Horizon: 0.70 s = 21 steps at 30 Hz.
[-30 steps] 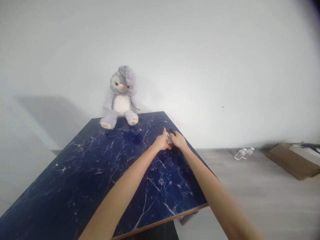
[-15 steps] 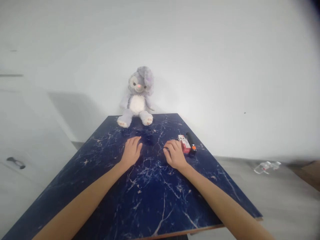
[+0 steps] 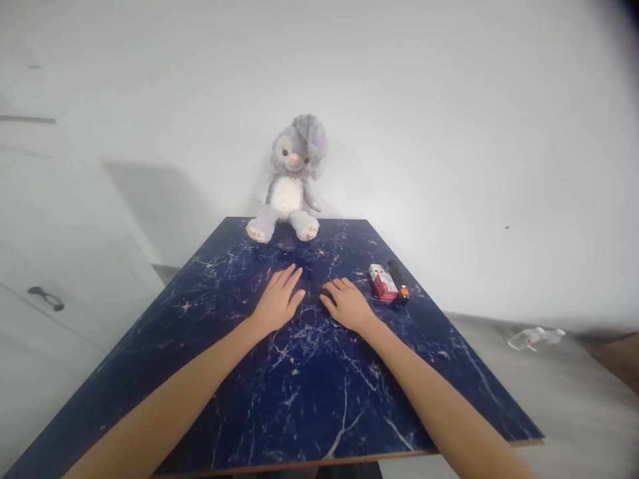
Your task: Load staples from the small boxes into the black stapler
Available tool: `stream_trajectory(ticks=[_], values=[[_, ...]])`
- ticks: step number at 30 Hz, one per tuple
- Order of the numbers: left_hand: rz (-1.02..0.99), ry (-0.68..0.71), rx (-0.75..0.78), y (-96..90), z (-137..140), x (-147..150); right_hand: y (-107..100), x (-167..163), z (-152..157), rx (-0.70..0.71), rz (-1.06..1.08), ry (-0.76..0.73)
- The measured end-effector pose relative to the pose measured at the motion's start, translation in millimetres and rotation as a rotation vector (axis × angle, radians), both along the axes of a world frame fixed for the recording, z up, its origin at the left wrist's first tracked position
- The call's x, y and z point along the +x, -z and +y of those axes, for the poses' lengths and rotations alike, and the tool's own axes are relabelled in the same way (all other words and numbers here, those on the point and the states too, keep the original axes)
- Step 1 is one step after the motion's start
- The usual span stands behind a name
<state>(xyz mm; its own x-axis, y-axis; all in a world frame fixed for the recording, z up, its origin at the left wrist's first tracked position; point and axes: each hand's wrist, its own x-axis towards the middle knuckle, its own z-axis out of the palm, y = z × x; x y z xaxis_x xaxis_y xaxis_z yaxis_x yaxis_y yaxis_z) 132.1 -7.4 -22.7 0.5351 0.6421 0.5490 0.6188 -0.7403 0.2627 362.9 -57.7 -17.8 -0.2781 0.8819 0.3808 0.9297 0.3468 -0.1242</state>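
Observation:
My left hand (image 3: 278, 301) is held palm down over the dark blue marbled table (image 3: 309, 399), fingers stretched and a little apart. To its right, my right hand (image 3: 348, 305) is also palm down, its fingers lightly bent and the thumb apart. A dark patch shows between that thumb and forefinger; I cannot tell whether it is shadow or a thing. Nearest to the right hand, on its right side, lies a small red and white box (image 3: 383, 283). Against the box's far side rests a black stick-shaped item (image 3: 398, 282) with an orange spot near one end.
A grey plush rabbit (image 3: 287, 196) with a white belly sits at the table's far edge, by the pale wall (image 3: 424, 133). On the floor at the right are clear plastic bottles (image 3: 529, 338). A white cabinet door with a dark handle (image 3: 46, 298) stands at the left.
The view has shifted, so the table and plush rabbit appear farther right and slightly higher. My right hand has moved left, away from the box. My left hand's fingers are more spread.

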Motion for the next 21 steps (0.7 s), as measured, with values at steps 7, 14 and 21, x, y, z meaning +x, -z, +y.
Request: stream_trajectory(ticks=[7,14,21], values=[[0.107,0.218,-0.102,-2.5,-3,1,0,4,-9,-0.020,0.140,-0.245],[0.190,0.227,-0.066,1.3,-2,2,-2,15,-5,0.004,0.141,-0.273],[0.232,0.262,-0.161,1.4,-3,-3,3,11,-7,-0.033,0.105,-0.296]])
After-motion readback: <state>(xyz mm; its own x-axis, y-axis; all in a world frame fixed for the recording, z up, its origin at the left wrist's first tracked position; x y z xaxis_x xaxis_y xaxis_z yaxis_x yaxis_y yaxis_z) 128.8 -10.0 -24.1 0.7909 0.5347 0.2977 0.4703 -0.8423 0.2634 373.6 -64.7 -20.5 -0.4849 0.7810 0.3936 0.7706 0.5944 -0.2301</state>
